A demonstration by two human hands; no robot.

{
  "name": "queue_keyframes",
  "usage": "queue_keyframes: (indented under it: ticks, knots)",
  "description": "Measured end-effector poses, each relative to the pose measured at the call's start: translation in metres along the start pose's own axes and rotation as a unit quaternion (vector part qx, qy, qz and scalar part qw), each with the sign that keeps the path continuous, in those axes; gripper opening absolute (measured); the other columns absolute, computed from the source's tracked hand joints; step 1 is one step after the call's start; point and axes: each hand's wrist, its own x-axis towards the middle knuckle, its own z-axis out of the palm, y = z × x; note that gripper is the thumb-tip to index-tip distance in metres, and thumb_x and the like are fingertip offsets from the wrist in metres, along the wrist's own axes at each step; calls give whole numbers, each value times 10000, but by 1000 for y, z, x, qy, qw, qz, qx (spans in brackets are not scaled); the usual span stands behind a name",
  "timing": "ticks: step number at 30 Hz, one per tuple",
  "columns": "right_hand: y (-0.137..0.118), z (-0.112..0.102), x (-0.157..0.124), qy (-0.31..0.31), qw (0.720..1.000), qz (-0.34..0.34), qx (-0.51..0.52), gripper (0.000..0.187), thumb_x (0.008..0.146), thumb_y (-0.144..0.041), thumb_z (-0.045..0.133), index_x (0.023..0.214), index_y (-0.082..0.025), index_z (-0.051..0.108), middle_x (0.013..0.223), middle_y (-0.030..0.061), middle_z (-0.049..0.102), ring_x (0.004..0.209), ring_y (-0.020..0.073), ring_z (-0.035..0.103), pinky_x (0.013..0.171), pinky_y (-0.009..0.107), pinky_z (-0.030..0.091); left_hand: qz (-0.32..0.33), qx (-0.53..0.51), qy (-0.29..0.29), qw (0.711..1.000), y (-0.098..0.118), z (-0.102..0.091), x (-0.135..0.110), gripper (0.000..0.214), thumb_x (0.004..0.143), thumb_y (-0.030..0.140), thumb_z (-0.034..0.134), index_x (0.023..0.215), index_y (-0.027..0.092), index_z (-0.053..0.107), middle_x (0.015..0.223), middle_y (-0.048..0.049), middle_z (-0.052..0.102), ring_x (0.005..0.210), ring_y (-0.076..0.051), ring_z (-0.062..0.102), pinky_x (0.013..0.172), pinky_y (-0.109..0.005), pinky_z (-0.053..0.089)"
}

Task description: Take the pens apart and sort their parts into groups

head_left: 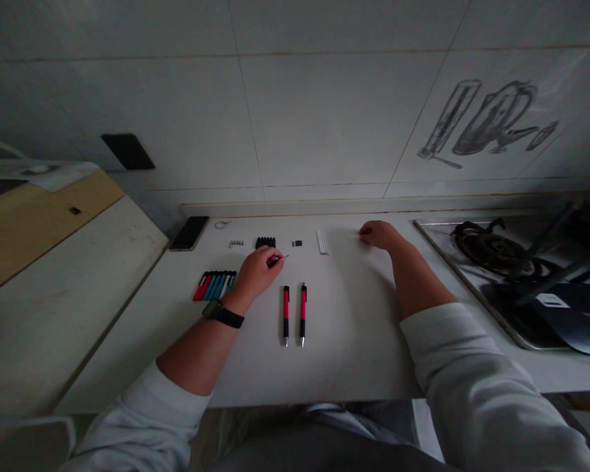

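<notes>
My left hand (pixel 260 267), with a black watch on the wrist, pinches a small dark pen part (pixel 274 263) with a thin tip pointing right. Further right on the worktop, my right hand (pixel 377 235) rests with its fingers pinched together; what they hold is too small to make out. Two red-and-black pens (pixel 286 316) lie side by side in front. Beside my left hand is a row of red and blue pen barrels (pixel 215 286). Black grips (pixel 265 242), small springs (pixel 236 243), little dark pieces (pixel 297 243) and thin white refills (pixel 322 242) are laid along the back.
A phone (pixel 189 233) and a thin ring-shaped item (pixel 222 224) lie at the back left. On the right a gas hob (pixel 501 249) is set into the white worktop (pixel 354 354), with a dark folded object (pixel 565 314) over it. A white cabinet (pixel 78 282) borders the left side.
</notes>
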Motion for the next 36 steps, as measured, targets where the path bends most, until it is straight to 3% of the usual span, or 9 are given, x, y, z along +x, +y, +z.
queue_keyframes:
  ticks: [5, 11, 15, 18, 22, 25, 30, 34, 36]
  knots:
    - [-3, -9, -5, 1, 1000, 5, 13, 192, 805, -194, 700, 976, -223, 782, 953, 39, 786, 865, 185, 706, 772, 260, 505, -2, -2, -2, 1000, -1, 1, 0, 82, 902, 238, 629, 905, 201, 702, 882, -30, 666, 805, -165, 628, 743, -295, 503]
    - [-19, -37, -15, 117, 992, 30, 28, 206, 824, -203, 685, 1014, -208, 764, 989, 70, 779, 897, 216, 693, 790, 306, 505, 2, -7, -4, 1000, 0, 1, 1, 84, 907, 243, 627, 904, 201, 700, 891, -29, 664, 812, -163, 631, 736, -290, 500]
    - [-43, -53, -23, 139, 989, 28, 46, 157, 832, -240, 677, 958, -202, 762, 948, 85, 774, 875, 230, 685, 782, 324, 505, 8, -19, 1, 1000, 6, -1, 1, 74, 906, 232, 631, 907, 201, 698, 888, -28, 659, 811, -161, 629, 750, -295, 509]
    - [-74, -54, -31, 116, 987, -32, 109, 178, 873, -299, 641, 969, -194, 748, 902, 87, 765, 833, 211, 679, 760, 310, 502, 15, -25, 6, 1000, 10, -2, 0, 72, 912, 221, 627, 913, 200, 696, 899, -27, 658, 830, -160, 634, 774, -298, 516]
    - [-129, -35, -47, -26, 956, -172, 235, 209, 911, -362, 599, 964, -198, 717, 880, 64, 750, 762, 165, 659, 705, 267, 493, 22, -29, 4, 999, 13, -3, -1, 75, 915, 206, 625, 927, 199, 699, 911, -28, 647, 842, -157, 636, 781, -288, 520]
    - [-164, -10, -60, -96, 922, -218, 305, 234, 903, -409, 597, 923, -196, 692, 824, 41, 722, 718, 146, 634, 654, 249, 471, 33, -31, 14, 999, 14, -4, 0, 71, 912, 192, 631, 937, 197, 697, 910, -28, 637, 839, -152, 630, 776, -278, 517]
    - [-190, 22, -70, -107, 891, -212, 388, 215, 840, -395, 636, 896, -190, 666, 758, 12, 674, 659, 125, 589, 624, 246, 456, 35, -25, 17, 999, 17, -6, 1, 42, 903, 182, 642, 916, 189, 681, 907, -38, 643, 840, -159, 630, 766, -279, 514]
    - [-193, 30, -70, -119, 856, -199, 463, 232, 808, -402, 656, 898, -189, 662, 776, 15, 679, 671, 126, 590, 638, 253, 475, 29, -24, 28, 999, 20, -6, 1, 37, 899, 173, 640, 908, 192, 671, 903, -37, 647, 827, -161, 625, 763, -284, 510]
    - [-193, 31, -69, -117, 851, -200, 471, 240, 807, -411, 656, 898, -189, 660, 778, 16, 680, 685, 130, 597, 651, 258, 478, 30, -23, 31, 999, 20, -6, 0, 33, 901, 176, 641, 905, 193, 669, 898, -36, 646, 822, -161, 621, 760, -286, 507]
